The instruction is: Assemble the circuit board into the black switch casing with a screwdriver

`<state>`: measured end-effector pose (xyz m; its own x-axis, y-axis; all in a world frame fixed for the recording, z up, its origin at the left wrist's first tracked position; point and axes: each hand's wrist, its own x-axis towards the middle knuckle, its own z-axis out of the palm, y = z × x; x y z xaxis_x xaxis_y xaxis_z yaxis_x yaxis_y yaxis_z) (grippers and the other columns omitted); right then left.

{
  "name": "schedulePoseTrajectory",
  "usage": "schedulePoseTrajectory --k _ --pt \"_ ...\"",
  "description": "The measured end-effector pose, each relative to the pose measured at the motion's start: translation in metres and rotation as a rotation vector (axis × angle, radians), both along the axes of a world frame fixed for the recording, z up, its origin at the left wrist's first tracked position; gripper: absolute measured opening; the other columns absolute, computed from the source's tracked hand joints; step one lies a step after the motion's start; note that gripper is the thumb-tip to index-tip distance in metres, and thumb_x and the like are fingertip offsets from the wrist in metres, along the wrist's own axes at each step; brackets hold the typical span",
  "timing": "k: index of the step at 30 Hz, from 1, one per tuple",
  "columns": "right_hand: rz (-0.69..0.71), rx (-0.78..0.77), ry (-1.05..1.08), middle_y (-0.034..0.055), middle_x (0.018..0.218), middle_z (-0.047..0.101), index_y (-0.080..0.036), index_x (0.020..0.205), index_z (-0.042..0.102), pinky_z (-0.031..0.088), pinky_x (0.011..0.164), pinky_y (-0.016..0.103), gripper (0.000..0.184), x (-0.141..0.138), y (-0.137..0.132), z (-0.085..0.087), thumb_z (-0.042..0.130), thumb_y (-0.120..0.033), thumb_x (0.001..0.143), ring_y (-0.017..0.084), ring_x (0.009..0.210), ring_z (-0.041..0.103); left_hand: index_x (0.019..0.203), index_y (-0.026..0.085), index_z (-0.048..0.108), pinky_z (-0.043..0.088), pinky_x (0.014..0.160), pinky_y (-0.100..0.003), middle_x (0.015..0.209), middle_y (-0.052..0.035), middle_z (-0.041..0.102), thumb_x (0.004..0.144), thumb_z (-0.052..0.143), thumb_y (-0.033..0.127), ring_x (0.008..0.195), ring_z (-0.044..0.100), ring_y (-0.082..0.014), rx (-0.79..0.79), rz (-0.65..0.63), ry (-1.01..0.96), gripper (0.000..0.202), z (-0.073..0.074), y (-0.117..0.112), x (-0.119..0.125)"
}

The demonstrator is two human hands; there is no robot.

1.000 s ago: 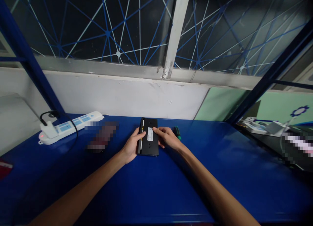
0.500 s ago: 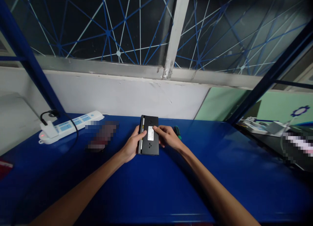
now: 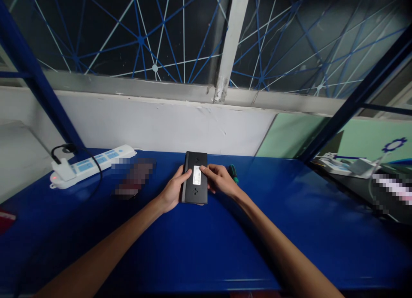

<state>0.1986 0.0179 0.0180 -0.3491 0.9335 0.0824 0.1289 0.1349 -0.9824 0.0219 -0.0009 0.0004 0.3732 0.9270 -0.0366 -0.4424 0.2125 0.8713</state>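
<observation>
Both hands hold a flat black rectangular device case (image 3: pixel 201 190) above the blue table, with its labelled face toward me. That face bears a white label (image 3: pixel 196 175) and two cross-shaped cut-outs. My left hand (image 3: pixel 174 190) grips the left edge, its thumb on the face and its fingers behind. On the right edge is my right hand (image 3: pixel 220 178), thumb resting at the label and the other fingers curled at the side and underneath. A green-and-black screwdriver handle (image 3: pixel 233 174) lies just beyond my right hand, partly hidden by it.
A white power strip (image 3: pixel 103 160) with a plugged-in adapter and black cable lies at the left on the blue table (image 3: pixel 180 250). Near it is a dark flat object (image 3: pixel 135 180), partly blurred out. A red item (image 3: pixel 6 220) sits at the far left; assorted items crowd the right.
A white and yellow strip visible along the case's left side has gone from sight, and that edge now looks plain dark. Both hands keep their hold.
</observation>
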Motion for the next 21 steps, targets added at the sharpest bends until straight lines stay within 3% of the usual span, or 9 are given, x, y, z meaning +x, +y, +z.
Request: schedulePoseTrajectory --k 3,5,8,10,13,17,21 --pt "-0.039 0.068 -0.118 -0.0013 0.047 0.056 -0.021 0.068 0.051 0.032 0.035 0.023 0.042 0.001 0.000 -0.001 0.052 -0.058 0.086 0.010 0.034 0.046 0.123 0.023 0.051 0.056 0.070 -0.038 0.100 -0.0109 0.067 0.089 0.061 0.036 0.083 0.069 -0.0259 -0.002 0.012 0.023 0.037 0.000 0.000 -0.001" --pt "-0.084 0.200 -0.253 -0.0010 0.046 0.053 -0.020 0.061 0.049 0.029 0.037 0.023 0.046 0.002 -0.001 -0.002 0.050 -0.057 0.088 0.010 0.036 0.044 0.124 0.024 0.049 0.057 0.067 -0.038 0.099 -0.0111 0.066 0.089 0.061 0.037 0.081 0.069 -0.0267 -0.014 -0.014 0.018 0.039 0.000 -0.001 -0.001" --pt "-0.157 0.444 -0.447 -0.0033 0.040 0.039 -0.020 0.046 0.038 0.021 0.042 0.025 0.057 0.001 -0.002 -0.004 0.045 -0.055 0.091 0.008 0.039 0.032 0.124 0.026 0.047 0.058 0.060 -0.040 0.098 -0.0107 0.066 0.089 0.060 0.039 0.075 0.070 -0.0275 -0.033 -0.058 0.006 0.039 0.003 -0.001 -0.002" --pt "-0.188 0.522 -0.502 -0.0046 0.039 0.030 -0.020 0.042 0.032 0.019 0.045 0.026 0.062 -0.002 -0.004 -0.004 0.041 -0.054 0.093 0.007 0.041 0.025 0.120 0.025 0.047 0.058 0.056 -0.040 0.093 -0.0096 0.066 0.088 0.061 0.038 0.071 0.070 -0.0269 -0.026 -0.053 0.011 0.037 0.005 -0.002 -0.002" --pt "-0.179 0.506 -0.511 -0.0045 0.041 0.032 -0.019 0.044 0.038 0.020 0.046 0.026 0.061 -0.006 -0.008 -0.003 0.037 -0.053 0.095 0.008 0.042 0.025 0.114 0.022 0.048 0.058 0.052 -0.041 0.085 -0.0076 0.066 0.088 0.061 0.037 0.065 0.070 -0.0265 0.002 -0.024 0.044 0.033 0.008 -0.003 -0.003" --pt "-0.105 0.459 -0.457 -0.0016 0.048 0.048 -0.017 0.054 0.052 0.027 0.049 0.024 0.058 -0.010 -0.013 -0.001 0.032 -0.049 0.098 0.009 0.045 0.036 0.113 0.019 0.048 0.059 0.050 -0.044 0.081 -0.0080 0.065 0.083 0.067 0.032 0.067 0.069 -0.0291 0.034 0.012 0.082 0.038 0.012 -0.003 -0.005" --pt "-0.144 0.400 -0.326 -0.0023 0.051 0.049 -0.018 0.058 0.047 0.030 0.047 0.023 0.051 -0.011 -0.013 0.002 0.040 -0.052 0.094 0.009 0.047 0.040 0.116 0.017 0.048 0.059 0.051 -0.047 0.085 -0.0109 0.065 0.084 0.066 0.032 0.071 0.069 -0.0308 0.043 -0.046 0.049 0.039 0.014 0.000 -0.010"
